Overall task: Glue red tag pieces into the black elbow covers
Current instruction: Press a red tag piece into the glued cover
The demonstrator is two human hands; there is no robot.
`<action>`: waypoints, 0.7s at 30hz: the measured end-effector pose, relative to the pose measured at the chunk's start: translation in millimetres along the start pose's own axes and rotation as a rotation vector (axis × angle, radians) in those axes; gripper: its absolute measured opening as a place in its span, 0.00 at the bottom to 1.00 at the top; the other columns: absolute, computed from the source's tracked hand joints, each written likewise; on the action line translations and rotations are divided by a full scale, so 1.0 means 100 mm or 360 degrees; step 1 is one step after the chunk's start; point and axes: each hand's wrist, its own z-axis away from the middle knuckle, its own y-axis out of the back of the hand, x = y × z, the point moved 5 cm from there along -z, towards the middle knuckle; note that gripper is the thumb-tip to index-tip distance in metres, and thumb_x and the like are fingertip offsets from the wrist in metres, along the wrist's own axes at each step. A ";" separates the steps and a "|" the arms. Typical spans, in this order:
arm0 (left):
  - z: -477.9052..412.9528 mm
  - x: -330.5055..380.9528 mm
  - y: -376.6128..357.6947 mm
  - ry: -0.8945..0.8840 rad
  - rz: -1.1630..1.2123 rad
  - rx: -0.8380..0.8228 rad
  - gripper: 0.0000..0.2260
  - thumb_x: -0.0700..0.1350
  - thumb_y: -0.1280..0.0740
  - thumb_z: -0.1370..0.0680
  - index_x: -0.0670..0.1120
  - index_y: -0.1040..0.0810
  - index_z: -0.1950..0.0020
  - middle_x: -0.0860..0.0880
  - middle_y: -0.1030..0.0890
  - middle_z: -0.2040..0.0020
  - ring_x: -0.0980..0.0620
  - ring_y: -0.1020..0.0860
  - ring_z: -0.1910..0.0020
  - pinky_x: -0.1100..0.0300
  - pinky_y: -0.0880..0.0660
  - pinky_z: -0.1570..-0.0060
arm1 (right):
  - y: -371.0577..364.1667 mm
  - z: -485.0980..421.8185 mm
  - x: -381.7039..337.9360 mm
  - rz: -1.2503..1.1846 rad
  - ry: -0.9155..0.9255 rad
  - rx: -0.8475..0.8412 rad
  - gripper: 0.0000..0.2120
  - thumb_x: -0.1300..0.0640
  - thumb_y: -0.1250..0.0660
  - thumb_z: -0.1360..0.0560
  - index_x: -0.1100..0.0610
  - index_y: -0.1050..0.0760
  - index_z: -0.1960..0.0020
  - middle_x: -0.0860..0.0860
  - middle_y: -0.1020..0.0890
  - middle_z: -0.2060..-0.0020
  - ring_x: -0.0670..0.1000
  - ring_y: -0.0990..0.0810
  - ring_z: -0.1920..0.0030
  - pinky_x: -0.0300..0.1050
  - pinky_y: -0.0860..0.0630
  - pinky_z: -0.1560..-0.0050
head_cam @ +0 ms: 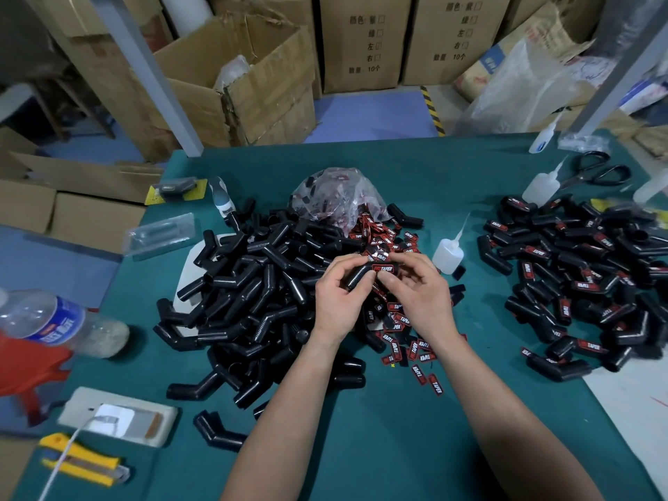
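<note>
Your left hand [338, 301] and right hand [421, 294] were together above the middle of the green tabletop [397, 446], both clamped on one black elbow cover [359, 279]. Your left fingers curled round its ribbed end, and your right thumb and fingertips pinched the other end, where a red tag [384, 269] reading TAPER sat on the cover's upper face. Whether the tag was fully seated in its recess could not be told. Under and just left of your hands lay the heap of bare black covers [253, 283], spread across the tabletop's centre-left. Loose red tags [397, 321] were scattered beneath your right wrist and spilled from a clear plastic bag [336, 197] at the far edge of that heap. A small white glue bottle [448, 252] stood just beside your right hand, its nozzle pointing up and away. Well off to your right was the pile of tagged covers [578, 283], with another squeeze bottle [541, 186] and black scissors [596, 171] beyond it. On your left lay a water bottle [54, 323] on its side, and nearer you a yellow utility knife [79, 461].
</note>
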 end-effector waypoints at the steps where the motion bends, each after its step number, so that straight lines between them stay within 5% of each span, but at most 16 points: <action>1: 0.00 0.00 0.00 -0.0012 -0.0005 -0.0010 0.11 0.43 0.26 0.24 0.56 0.16 0.44 0.54 0.17 0.44 0.52 0.18 0.41 0.62 0.23 0.40 | 0.01 0.00 0.00 0.0027 0.0000 0.0013 0.14 0.63 0.23 0.27 0.51 0.18 0.44 0.51 0.20 0.44 0.40 0.18 0.49 0.30 0.24 0.48; 11: 0.01 -0.03 -0.01 -0.0050 -0.0016 -0.0071 0.10 0.45 0.26 0.23 0.50 0.16 0.42 0.55 0.18 0.42 0.49 0.18 0.39 0.58 0.23 0.38 | 0.04 -0.01 0.01 0.0071 0.0018 0.0061 0.12 0.62 0.23 0.27 0.48 0.17 0.47 0.50 0.19 0.47 0.39 0.19 0.48 0.29 0.25 0.48; 21: 0.00 0.01 0.00 -0.0026 0.0056 -0.0030 0.10 0.45 0.26 0.23 0.58 0.16 0.45 0.55 0.17 0.43 0.48 0.18 0.40 0.54 0.23 0.37 | 0.01 -0.01 0.06 -0.0101 -0.0044 0.0065 0.15 0.64 0.23 0.29 0.49 0.18 0.47 0.54 0.17 0.46 0.45 0.17 0.46 0.35 0.23 0.44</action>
